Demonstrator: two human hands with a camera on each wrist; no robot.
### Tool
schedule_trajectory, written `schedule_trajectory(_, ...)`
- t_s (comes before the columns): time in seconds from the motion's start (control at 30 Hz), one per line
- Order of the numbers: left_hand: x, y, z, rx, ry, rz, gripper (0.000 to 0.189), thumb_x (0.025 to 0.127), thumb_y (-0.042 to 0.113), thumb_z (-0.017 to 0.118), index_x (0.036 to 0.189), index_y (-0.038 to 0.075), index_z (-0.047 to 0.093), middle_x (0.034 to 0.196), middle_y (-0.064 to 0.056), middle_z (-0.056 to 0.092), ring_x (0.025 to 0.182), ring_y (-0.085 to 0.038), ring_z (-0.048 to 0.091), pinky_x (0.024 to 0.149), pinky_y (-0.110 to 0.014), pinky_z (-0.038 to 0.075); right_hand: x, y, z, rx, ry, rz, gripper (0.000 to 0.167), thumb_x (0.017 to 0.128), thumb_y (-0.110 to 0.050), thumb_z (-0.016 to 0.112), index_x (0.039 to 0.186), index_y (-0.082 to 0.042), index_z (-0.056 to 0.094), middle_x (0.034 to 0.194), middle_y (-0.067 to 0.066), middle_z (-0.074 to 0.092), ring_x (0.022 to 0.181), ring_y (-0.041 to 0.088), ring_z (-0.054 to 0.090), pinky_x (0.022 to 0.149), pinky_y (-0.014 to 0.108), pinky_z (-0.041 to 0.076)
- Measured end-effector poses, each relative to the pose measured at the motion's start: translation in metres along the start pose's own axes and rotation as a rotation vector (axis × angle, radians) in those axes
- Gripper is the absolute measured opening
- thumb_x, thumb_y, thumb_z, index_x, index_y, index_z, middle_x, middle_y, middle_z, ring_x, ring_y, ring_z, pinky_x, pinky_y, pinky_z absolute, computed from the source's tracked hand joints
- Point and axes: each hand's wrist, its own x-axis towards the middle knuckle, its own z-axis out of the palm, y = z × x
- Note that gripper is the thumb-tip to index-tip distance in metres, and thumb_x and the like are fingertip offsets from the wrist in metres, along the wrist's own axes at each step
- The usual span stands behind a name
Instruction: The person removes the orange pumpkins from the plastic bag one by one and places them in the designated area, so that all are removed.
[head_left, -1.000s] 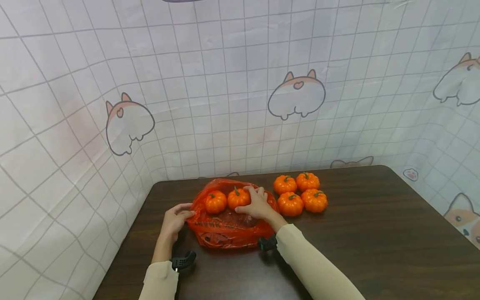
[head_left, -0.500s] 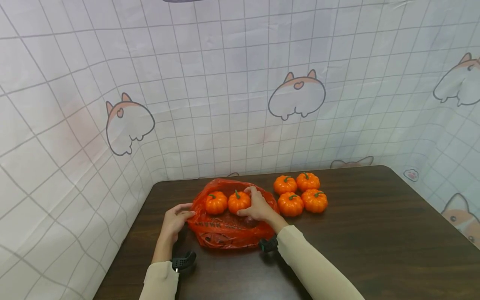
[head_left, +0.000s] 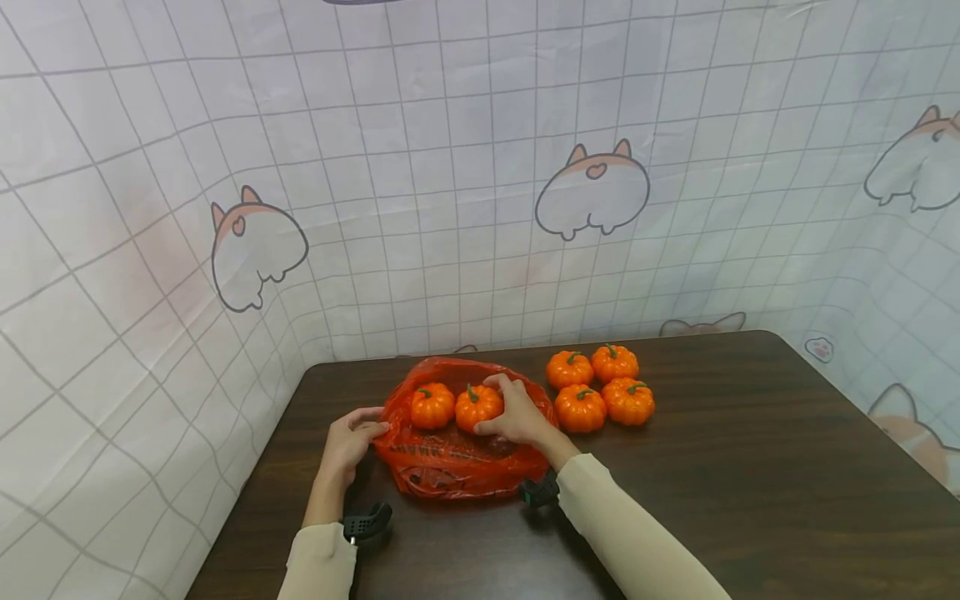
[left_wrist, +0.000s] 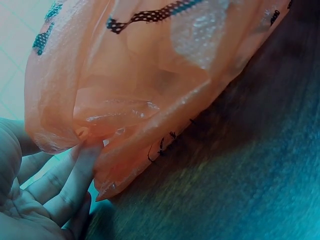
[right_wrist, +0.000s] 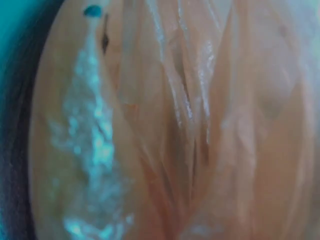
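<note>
A red plastic bag (head_left: 450, 475) with dark printing lies with its mouth open on the table. My left hand (head_left: 348, 442) holds the bag's left edge; in the left wrist view its fingertips (left_wrist: 90, 150) pinch the thin film (left_wrist: 140, 90). Two small orange pumpkins with green stems sit inside the bag's opening: a left pumpkin (head_left: 432, 407) and a right pumpkin (head_left: 477, 410). Reaching in from the right, my right hand (head_left: 520, 414) grips the right pumpkin, thumb in front and fingers behind. Only creased bag film (right_wrist: 170, 120) fills the right wrist view, with that hand hidden.
Several more orange pumpkins (head_left: 581, 408) stand grouped just right of the bag. The dark wooden table (head_left: 750, 467) runs on to the right. A white gridded cloth (head_left: 465, 233) with cartoon animals hangs behind and at both sides.
My right hand and the right pumpkin have sunk slightly lower into the bag, mostly in the first half second. My left hand stays at the bag's edge.
</note>
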Motion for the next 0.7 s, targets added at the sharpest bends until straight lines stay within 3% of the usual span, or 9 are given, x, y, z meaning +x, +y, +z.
schedule_trajectory(0.5,0.000,0.000,-0.001,0.010,0.000,0.007,0.035,0.096,0.016,0.070,0.131,0.008,0.067,0.111,-0.008,0.077,0.101,-0.021,0.064,0.097,-0.042,0.047,-0.016,-0.006,-0.011,0.038,0.049,-0.059,0.071,0.079,-0.026,0.090,0.139,-0.023,0.052,0.138,0.018,0.044,0.131,0.036,0.051,0.103,0.057,0.047)
schedule_trajectory(0.7,0.000,0.000,0.001,0.012,0.000,0.009,0.035,0.096,0.016,0.070,0.131,0.008,0.067,0.110,-0.007,0.077,0.102,-0.022,0.064,0.096,-0.041,0.047,-0.026,-0.009,-0.018,0.100,0.060,-0.089,0.072,0.078,-0.022,0.091,0.140,-0.024,0.053,0.135,0.016,0.045,0.122,0.032,0.055,0.098,0.049,0.053)
